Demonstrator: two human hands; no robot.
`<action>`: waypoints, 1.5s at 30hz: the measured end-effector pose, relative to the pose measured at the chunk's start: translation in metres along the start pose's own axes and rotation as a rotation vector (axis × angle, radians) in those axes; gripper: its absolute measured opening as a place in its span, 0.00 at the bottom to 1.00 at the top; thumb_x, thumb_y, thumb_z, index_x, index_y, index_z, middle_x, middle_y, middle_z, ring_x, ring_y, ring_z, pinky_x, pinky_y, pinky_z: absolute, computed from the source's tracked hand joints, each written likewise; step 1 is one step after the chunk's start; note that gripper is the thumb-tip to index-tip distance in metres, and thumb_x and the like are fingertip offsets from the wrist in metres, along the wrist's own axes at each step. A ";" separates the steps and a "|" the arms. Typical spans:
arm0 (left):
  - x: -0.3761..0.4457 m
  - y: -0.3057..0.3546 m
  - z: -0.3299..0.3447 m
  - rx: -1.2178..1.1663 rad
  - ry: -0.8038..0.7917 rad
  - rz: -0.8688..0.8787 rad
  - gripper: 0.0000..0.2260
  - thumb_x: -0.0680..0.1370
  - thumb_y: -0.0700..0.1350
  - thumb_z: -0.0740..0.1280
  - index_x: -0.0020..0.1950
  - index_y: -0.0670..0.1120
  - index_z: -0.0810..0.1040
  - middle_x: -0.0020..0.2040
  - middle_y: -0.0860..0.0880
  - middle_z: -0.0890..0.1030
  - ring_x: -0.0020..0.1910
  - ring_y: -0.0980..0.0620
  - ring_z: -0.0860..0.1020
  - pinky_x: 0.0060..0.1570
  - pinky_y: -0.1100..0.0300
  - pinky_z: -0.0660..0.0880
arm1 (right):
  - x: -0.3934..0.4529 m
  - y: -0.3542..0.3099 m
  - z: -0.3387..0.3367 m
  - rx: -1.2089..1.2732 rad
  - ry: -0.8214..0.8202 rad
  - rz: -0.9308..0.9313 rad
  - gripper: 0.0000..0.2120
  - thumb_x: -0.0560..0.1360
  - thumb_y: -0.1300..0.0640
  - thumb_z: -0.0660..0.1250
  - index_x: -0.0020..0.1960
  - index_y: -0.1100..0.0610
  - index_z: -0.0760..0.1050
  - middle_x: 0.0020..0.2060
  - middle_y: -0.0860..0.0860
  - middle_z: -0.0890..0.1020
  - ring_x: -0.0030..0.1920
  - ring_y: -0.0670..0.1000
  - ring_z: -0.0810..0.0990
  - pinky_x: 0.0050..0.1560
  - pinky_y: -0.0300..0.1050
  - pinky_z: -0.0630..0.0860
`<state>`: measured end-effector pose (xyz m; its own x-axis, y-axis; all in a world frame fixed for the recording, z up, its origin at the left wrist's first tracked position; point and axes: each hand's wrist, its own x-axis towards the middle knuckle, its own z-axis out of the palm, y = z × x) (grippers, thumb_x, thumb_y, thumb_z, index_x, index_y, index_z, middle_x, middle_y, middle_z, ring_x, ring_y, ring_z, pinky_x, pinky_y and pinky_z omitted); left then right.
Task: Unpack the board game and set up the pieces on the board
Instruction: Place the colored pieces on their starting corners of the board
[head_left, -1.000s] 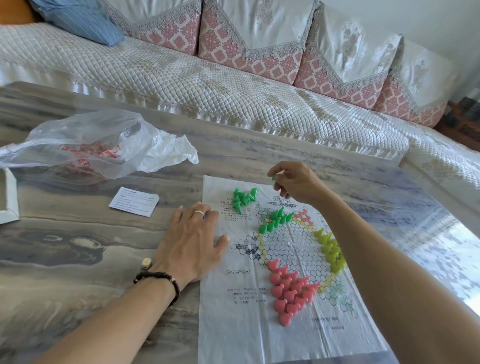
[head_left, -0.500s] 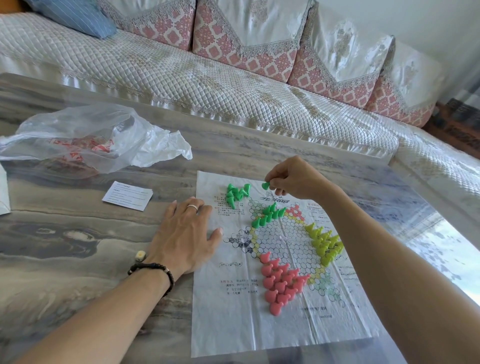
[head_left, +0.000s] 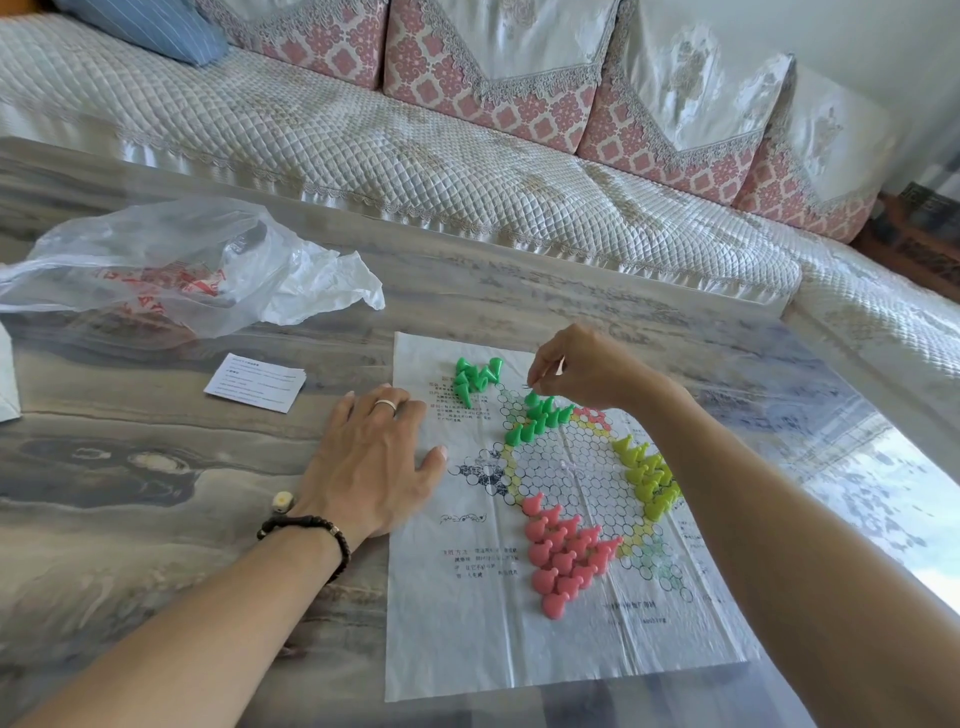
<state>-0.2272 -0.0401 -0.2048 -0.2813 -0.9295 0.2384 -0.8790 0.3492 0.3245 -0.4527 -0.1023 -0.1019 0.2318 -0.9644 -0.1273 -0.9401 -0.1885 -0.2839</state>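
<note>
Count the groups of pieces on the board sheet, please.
4: loose green pile at the far left corner, green row at the star's top, yellow group right, pink group near.

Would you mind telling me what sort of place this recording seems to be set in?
Most likely a home living room. A long sofa with a quilted cover and patterned back cushions runs behind a low marble-look table, where a paper game board is laid out for play.
</note>
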 end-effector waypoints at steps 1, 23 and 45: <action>0.000 0.000 0.000 0.000 0.000 0.000 0.23 0.77 0.61 0.52 0.64 0.49 0.70 0.66 0.49 0.71 0.70 0.50 0.63 0.71 0.50 0.55 | -0.001 0.000 0.001 -0.002 -0.003 0.000 0.04 0.73 0.63 0.71 0.45 0.56 0.83 0.35 0.44 0.81 0.38 0.42 0.79 0.32 0.26 0.68; 0.001 0.000 0.000 -0.005 -0.009 -0.007 0.22 0.78 0.60 0.55 0.66 0.49 0.69 0.67 0.49 0.70 0.71 0.50 0.62 0.72 0.50 0.54 | 0.006 0.004 0.013 0.035 0.066 -0.049 0.08 0.75 0.60 0.70 0.53 0.56 0.81 0.44 0.47 0.81 0.40 0.38 0.77 0.35 0.25 0.68; -0.001 0.002 -0.002 -0.011 0.000 -0.006 0.23 0.78 0.60 0.53 0.68 0.49 0.66 0.70 0.49 0.67 0.73 0.51 0.58 0.73 0.52 0.51 | 0.055 -0.001 0.019 0.323 0.214 0.171 0.04 0.74 0.64 0.69 0.41 0.58 0.77 0.34 0.54 0.84 0.36 0.51 0.85 0.44 0.53 0.83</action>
<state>-0.2278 -0.0381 -0.2030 -0.2763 -0.9314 0.2368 -0.8763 0.3454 0.3358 -0.4342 -0.1515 -0.1263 -0.0100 -0.9999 -0.0075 -0.8260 0.0125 -0.5636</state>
